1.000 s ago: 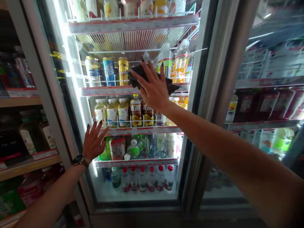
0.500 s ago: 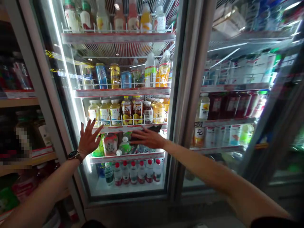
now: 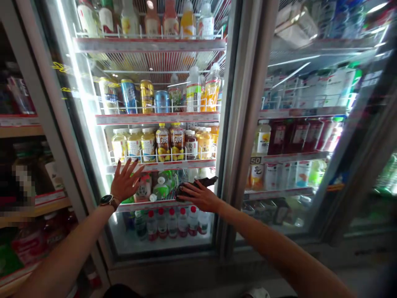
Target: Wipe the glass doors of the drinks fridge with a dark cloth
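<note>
My left hand lies flat with spread fingers on the glass door of a lit drinks cooler, level with the lower shelves. A watch sits on that wrist. Further right, my right hand presses a dark crumpled cloth against the same glass. Part of the cloth is hidden under my fingers. Behind the glass, bottled drinks and cans stand in rows on wire-fronted shelves.
A metal door frame separates this door from a second cooler door on the right. Wooden shelves with bottles stand to the left. Reflections cover the glass of the right-hand door.
My right hand has slid down the glass with the cloth, from the can shelf to the lowest wire shelf. My left hand stays nearly in place, and the view has drawn slightly back.
</note>
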A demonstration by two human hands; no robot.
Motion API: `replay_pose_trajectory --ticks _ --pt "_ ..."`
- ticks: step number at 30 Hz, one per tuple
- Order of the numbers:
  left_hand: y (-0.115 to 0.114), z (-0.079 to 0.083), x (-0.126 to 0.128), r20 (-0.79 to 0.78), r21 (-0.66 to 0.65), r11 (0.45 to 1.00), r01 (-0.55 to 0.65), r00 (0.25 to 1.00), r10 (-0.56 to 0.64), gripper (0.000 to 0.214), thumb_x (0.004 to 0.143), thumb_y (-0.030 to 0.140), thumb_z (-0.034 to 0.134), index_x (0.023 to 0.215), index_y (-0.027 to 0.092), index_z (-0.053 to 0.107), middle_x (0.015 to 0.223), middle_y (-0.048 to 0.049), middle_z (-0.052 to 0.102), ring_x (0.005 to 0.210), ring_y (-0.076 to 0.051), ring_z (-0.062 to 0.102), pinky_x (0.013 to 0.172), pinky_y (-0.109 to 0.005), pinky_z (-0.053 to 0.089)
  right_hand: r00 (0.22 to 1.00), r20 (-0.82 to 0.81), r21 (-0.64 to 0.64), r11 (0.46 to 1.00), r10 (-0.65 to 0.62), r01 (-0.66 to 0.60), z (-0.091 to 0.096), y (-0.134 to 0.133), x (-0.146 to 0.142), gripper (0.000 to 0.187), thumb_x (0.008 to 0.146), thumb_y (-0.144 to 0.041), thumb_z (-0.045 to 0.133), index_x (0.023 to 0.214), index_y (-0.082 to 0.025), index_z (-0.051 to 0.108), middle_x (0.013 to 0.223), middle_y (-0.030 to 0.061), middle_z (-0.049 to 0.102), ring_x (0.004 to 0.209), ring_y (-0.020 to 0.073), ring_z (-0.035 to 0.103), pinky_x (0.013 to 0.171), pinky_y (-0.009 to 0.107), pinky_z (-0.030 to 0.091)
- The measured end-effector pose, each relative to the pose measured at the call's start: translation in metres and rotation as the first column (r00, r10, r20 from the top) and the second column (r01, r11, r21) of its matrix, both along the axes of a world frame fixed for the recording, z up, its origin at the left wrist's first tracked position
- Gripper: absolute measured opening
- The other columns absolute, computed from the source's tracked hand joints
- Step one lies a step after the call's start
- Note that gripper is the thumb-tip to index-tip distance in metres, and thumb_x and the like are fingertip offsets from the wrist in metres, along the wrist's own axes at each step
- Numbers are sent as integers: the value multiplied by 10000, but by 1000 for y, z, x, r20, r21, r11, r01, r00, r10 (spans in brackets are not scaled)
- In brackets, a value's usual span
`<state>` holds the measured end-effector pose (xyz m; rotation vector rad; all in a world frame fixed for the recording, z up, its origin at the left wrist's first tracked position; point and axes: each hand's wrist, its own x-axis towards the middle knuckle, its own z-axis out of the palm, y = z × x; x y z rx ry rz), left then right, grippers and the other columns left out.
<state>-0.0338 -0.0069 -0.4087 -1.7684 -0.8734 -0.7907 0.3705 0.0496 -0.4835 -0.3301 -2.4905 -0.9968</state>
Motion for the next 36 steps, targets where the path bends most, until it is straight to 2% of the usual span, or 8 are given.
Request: replay_pose_trajectory --ticks 4,10,13,20,24,30,33,36 --pt "-1 1 0 -10 -1 1000 4 1000 -4 739 982 364 572 1648 335 253 1678 -91 351 1607 -309 193 1324 -601 118 983 150 45 992 109 -117 71 7 28 770 866 -27 531 1556 -362 458 1609 11 511 1531 205 423 1293 508 302" --pt "1 -1 0 -13 6 1000 -13 1000 13 788 968 360 601 1655 350 216 1687 -82 332 1608 -317 179 1323 -612 117 849 -518 107 977 -103 185 203 13 16 748 989 -185 512 1650 -391 229 1758 40 195 1619 332 203 1285 709 142" --pt "1 -1 0 -14 13 1000 -25 1000 25 794 966 361 605 1657 340 213 1689 -84 323 1608 -312 176 1327 -602 119 797 -598 91 980 -88 177 166 4 -25 741 999 -323 540 1661 -354 209 1759 87 175 1621 370 176 1266 739 136" --pt "-1 0 2 -3 3 1000 -10 1000 10 786 966 344 595 1654 353 215 1694 -70 307 1605 -307 180 1330 -598 110 991 87 86 990 101 -108 -4 -14 -72 699 900 -154 610 1544 -383 463 1618 24 500 1513 233 450 1266 527 332" --pt "0 -1 2 -3 0 1000 1 1000 -1 797 964 344 613 1654 355 213 1694 -69 307 1607 -304 179 1332 -590 109 981 152 127 982 118 -138 66 -6 -64 792 873 -115 620 1581 -393 399 1666 9 427 1557 229 376 1295 532 272" --pt "3 -4 -1 0 -3 1000 7 1000 -7 791 950 323 615 1649 350 245 1694 -59 315 1607 -309 187 1335 -594 105 843 -526 110 974 -112 197 207 -8 -88 712 1007 -321 533 1652 -366 236 1767 59 152 1636 343 112 1282 714 66" --pt "4 -6 -2 3 -5 1000 -4 1000 4 783 952 320 604 1647 362 246 1693 -52 317 1602 -313 202 1332 -600 123 863 -492 68 984 -112 167 166 -16 -112 722 1003 -417 542 1655 -359 237 1769 63 138 1634 358 115 1287 705 64" --pt "3 -6 -2 1 -9 1000 -1 1000 1 765 971 297 563 1654 351 223 1693 -57 313 1601 -309 206 1329 -603 126 974 -224 54 998 -19 31 67 -21 -125 709 974 -452 589 1626 -352 328 1738 74 260 1615 329 221 1288 672 168"
